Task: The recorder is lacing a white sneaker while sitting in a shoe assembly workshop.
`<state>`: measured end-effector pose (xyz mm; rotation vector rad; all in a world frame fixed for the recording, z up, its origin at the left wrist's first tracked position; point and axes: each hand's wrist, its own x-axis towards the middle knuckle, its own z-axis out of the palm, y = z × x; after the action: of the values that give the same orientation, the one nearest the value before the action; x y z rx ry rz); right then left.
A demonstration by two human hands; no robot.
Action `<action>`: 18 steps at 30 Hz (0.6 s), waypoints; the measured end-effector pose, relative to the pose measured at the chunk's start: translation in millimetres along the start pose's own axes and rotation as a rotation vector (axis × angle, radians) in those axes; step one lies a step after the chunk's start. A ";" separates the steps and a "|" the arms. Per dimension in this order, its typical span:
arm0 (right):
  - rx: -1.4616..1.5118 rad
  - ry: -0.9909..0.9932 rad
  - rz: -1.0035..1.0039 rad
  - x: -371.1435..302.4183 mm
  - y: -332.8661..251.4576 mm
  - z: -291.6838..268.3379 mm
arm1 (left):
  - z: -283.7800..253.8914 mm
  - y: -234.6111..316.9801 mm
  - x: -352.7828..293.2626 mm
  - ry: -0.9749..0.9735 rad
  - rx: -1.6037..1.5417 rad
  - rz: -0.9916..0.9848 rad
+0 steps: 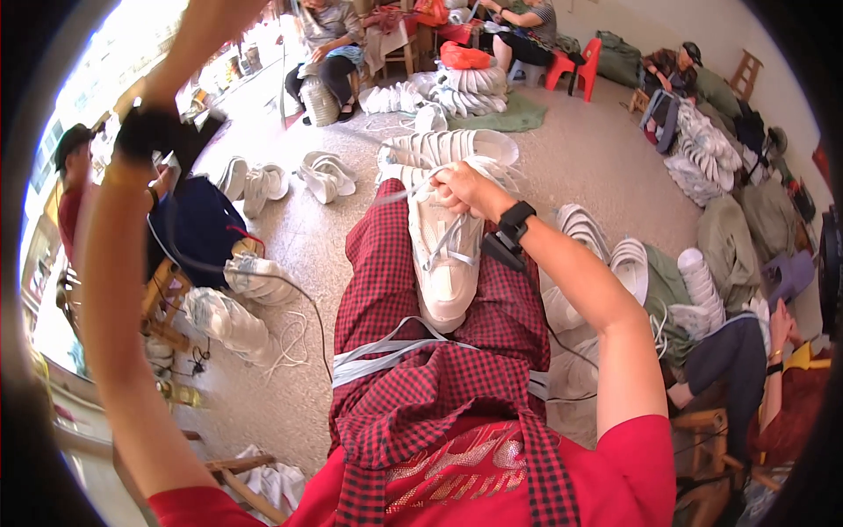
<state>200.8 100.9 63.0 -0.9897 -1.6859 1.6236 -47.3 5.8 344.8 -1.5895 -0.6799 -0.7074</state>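
Observation:
A white lace-up sneaker (446,285) lies across my lap, its toe pointing at me, with a pale grey shoelace (450,241) threaded through part of it. My right hand (467,189) is closed at the shoe's upper end, pinching a stretch of lace that trails to the left. My left hand (198,48) is lifted high at the upper left; it is smeared by motion and cut off by the picture's edge, so its fingers are hidden. A bundle of loose grey laces (378,358) lies over the checked apron (413,404) on my lap.
White shoes (474,147) are stacked just beyond my knees. More stand on the floor at left (263,184) and in stacks at my right (580,228). Several people sit around the room. A red chair (575,68) stands at the back. Black cables run from my wrists.

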 end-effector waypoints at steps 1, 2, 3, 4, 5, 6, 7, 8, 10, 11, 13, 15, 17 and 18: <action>0.084 -0.039 0.033 3.7 5.2 -3.3 | 15.5 40.5 -39.3 -0.073 -0.234 -0.190; 0.070 -0.032 -0.002 0.7 8.3 -9.7 | 33.6 69.5 -82.2 -0.135 -0.479 -0.370; 0.097 -0.006 -0.005 -1.4 13.4 -13.1 | 5.1 135.7 -88.4 -0.245 -0.801 -0.380; 0.083 -0.036 -0.010 -1.8 11.2 -9.5 | -15.5 176.1 -105.9 -0.545 -0.832 -0.522; 0.062 -0.078 -0.019 0.5 5.6 -2.5 | -19.9 202.4 -134.9 -0.555 -0.904 -0.492; 0.038 -0.054 -0.040 1.1 5.1 3.9 | -21.0 228.4 -154.3 -0.659 -0.987 -0.563; 0.042 -0.040 -0.053 3.6 4.9 7.9 | -17.8 250.3 -172.4 -0.683 -1.039 -0.680; 0.021 -0.041 -0.022 5.3 6.6 6.1 | -16.4 261.4 -177.8 -0.798 -1.018 -0.678; -0.019 -0.024 0.010 6.4 11.4 6.2 | -14.0 277.3 -182.3 -0.749 -1.003 -0.734; -0.021 -0.011 0.009 6.2 12.2 1.4 | -10.3 280.5 -184.1 -0.748 -0.999 -0.752; 0.015 -0.043 -0.076 4.7 14.8 3.6 | -5.6 282.0 -194.1 -0.646 -0.987 -0.698; 0.003 -0.032 -0.077 3.5 14.2 5.7 | -3.9 280.9 -202.0 -0.552 -0.965 -0.647; -0.017 0.000 -0.090 2.1 11.1 8.9 | -4.7 278.6 -206.5 -0.651 -1.096 -0.734; -0.049 0.010 -0.105 3.1 11.2 7.4 | -2.8 276.8 -205.6 -0.623 -1.218 -0.790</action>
<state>194.2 99.1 51.0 -0.9152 -1.7487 1.5142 31.3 -38.5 12.0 -2.7379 -1.5587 -1.3692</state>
